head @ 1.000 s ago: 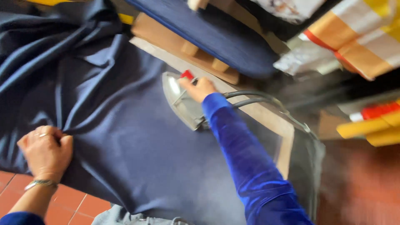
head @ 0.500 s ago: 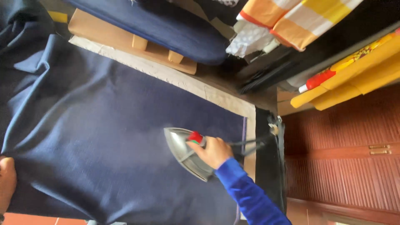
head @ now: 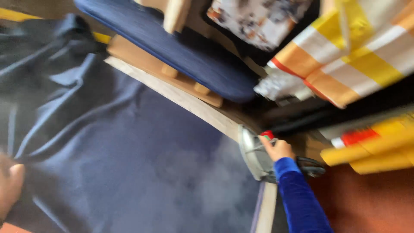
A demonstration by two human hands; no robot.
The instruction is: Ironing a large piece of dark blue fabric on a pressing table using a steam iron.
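A person is ironing a large navy blue cloth (head: 129,151) spread over a padded counter (head: 202,110). The right hand (head: 278,149), in a bright blue velvet sleeve (head: 299,200), is gripping the handle of a silver steam iron (head: 254,155) with fingers closed around it; a red button (head: 268,134) is showing beside the thumb. The iron is sitting at the cloth's far right edge, near the counter's corner. A haze of steam (head: 207,177) is hanging over the fabric. At the lower left, the left hand (head: 9,185) is resting on the wrinkled cloth; it is cut off and blurred, so I cannot tell its grip. Judging by this, pressing is under way; the creased left half likely calls for smoothing before another pass.
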